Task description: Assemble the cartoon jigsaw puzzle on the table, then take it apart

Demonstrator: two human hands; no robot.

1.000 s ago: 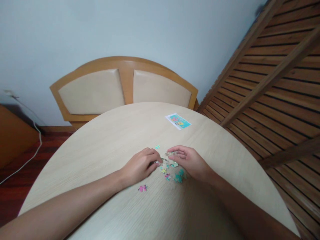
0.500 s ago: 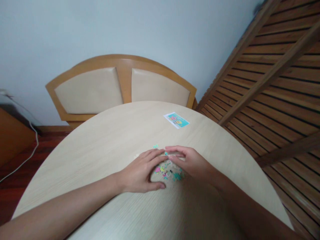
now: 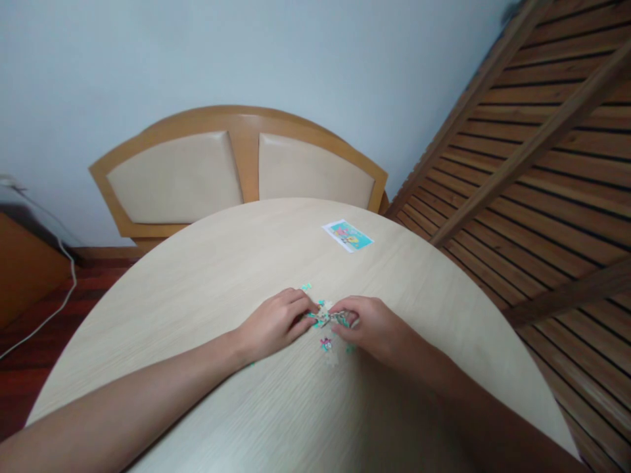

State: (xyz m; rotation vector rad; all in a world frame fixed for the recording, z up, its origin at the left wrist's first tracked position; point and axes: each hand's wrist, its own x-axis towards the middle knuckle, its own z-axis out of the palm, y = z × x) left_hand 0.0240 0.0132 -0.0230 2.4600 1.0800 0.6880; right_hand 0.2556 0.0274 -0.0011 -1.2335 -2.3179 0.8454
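Small jigsaw puzzle pieces (image 3: 325, 318) lie in a loose pile on the table, some turquoise, some pale, with a pink-purple one (image 3: 326, 343) nearer me. At the pile's left side my left hand (image 3: 283, 320) is closed, its curled fingers pressed on pieces there. My right hand (image 3: 371, 320) curls from the right round several more pieces, thumb and fingers closing on them. A stray turquoise piece (image 3: 306, 286) sits just beyond the left fingers. Pieces under both palms are hidden.
A small picture card (image 3: 348, 236) in turquoise, pink and yellow lies farther back on the round wooden table (image 3: 207, 263). Behind the table stands a padded wooden headboard (image 3: 245, 157) against the wall. A slatted wooden panel (image 3: 552, 171) leans at the right.
Both hands have gone from arched, spread fingers over the pile to curled fingers among the pieces. The pieces have been gathered closer together between them, a few left nearer me.
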